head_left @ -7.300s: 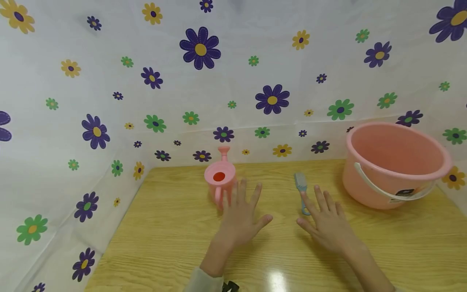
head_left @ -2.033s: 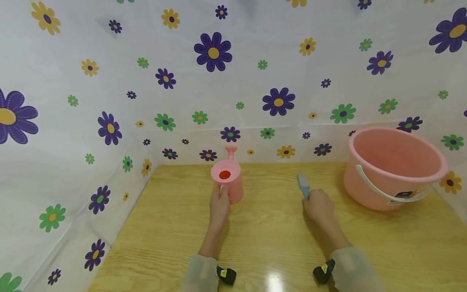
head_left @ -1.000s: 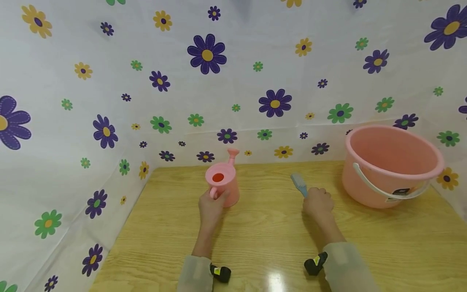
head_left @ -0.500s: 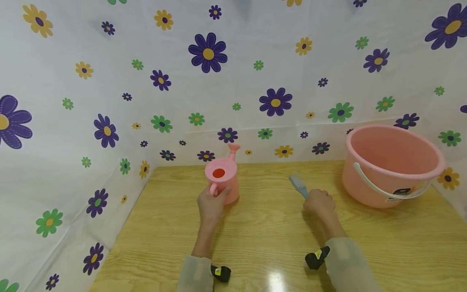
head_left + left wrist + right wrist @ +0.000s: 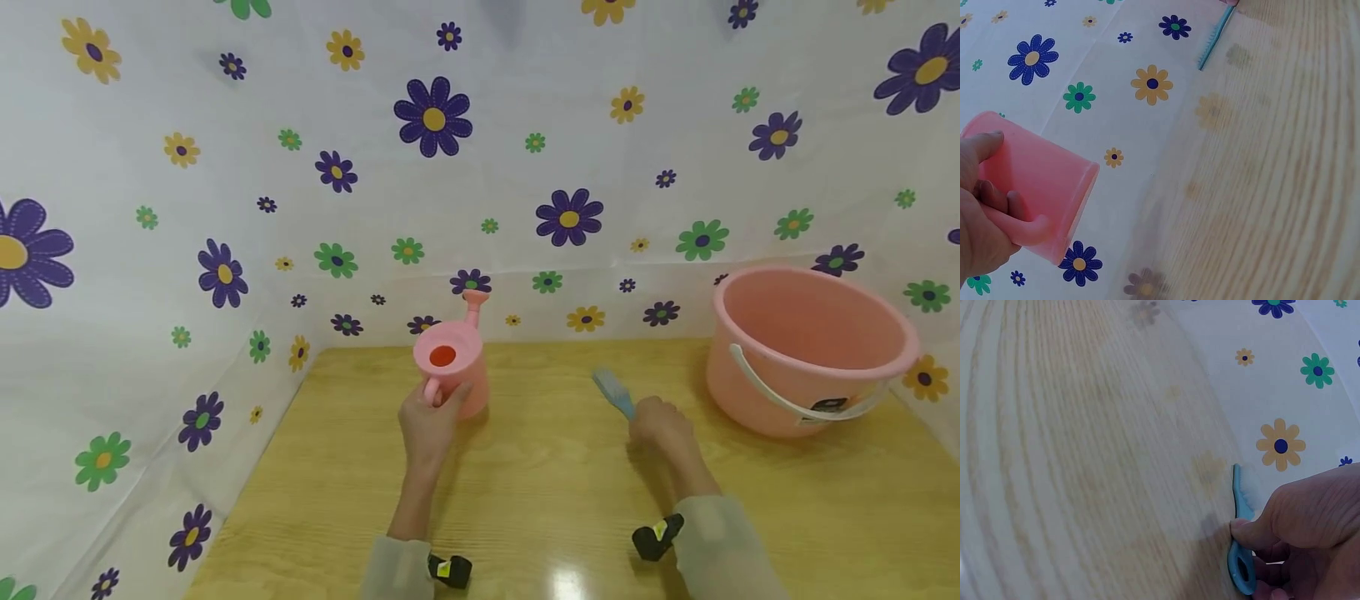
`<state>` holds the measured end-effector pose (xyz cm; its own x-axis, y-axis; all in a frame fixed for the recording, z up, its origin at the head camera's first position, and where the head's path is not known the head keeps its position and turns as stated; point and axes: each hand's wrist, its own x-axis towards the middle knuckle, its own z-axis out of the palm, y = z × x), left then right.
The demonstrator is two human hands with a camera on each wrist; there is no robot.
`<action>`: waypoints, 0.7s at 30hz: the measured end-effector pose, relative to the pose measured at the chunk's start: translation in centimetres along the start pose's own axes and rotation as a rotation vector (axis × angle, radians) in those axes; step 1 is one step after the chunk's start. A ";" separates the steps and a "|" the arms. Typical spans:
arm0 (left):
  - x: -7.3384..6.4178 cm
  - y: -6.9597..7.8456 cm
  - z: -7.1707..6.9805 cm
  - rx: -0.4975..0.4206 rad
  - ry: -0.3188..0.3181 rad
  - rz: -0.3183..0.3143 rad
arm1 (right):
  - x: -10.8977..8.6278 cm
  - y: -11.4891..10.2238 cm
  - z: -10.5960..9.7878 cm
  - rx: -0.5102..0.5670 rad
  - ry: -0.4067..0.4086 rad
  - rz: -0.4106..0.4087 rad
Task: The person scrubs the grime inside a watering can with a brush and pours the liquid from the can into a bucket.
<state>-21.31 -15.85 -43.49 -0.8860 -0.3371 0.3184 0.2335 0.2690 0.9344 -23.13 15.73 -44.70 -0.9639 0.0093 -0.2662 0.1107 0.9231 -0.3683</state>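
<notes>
We see the left hand (image 5: 426, 427) gripping the pink watering can (image 5: 470, 372), higher than a second ago, right hand (image 5: 664, 429) holding the blue brush (image 5: 615, 394); both seem firmly in hand.

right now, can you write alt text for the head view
A person's left-hand grip holds a pink plastic watering can by its handle, while the right-hand grip holds a slim blue brush. At right, a round, white-handled pink plastic bucket stands on a wooden table, with white flowered sheeting behind.
</notes>
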 end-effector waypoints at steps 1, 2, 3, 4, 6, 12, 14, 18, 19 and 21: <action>-0.1 0.0 -0.2 0.003 0.002 -0.004 | -0.1 0.0 0.1 0.002 0.001 -0.004; -0.1 0.0 -0.3 -0.003 0.002 -0.006 | -0.2 0.0 0.3 0.007 0.005 -0.005; -0.1 0.1 -0.4 -0.009 -0.001 -0.006 | -0.3 -0.1 0.3 0.012 0.016 -0.007; -0.1 0.2 -0.5 -0.013 -0.007 -0.005 | -0.4 -0.1 0.4 0.018 0.031 -0.010; 0.0 0.3 -0.5 -0.020 -0.013 -0.004 | -0.5 -0.1 0.4 0.029 0.049 -0.018; 0.1 0.7 -0.4 -0.023 -0.013 -0.015 | -0.5 0.4 0.2 0.076 0.058 -0.077; 0.1 0.8 -0.3 -0.027 -0.018 -0.020 | -0.5 0.7 0.3 0.080 0.076 -0.099; 0.0 0.8 -0.2 -0.013 -0.018 -0.007 | -0.7 1.4 0.7 0.114 0.090 -0.120; -0.1 0.8 -0.3 -0.009 -0.014 -0.005 | -0.8 1.6 0.9 0.122 0.096 -0.128; -0.3 0.9 -0.3 -0.009 -0.016 -0.009 | -1.1 1.9 1.3 0.146 0.094 -0.125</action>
<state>-20.72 -15.80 -42.72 -0.8941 -0.3253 0.3077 0.2292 0.2578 0.9386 -21.56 17.01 -46.27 -0.9899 -0.0602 -0.1286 0.0158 0.8536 -0.5207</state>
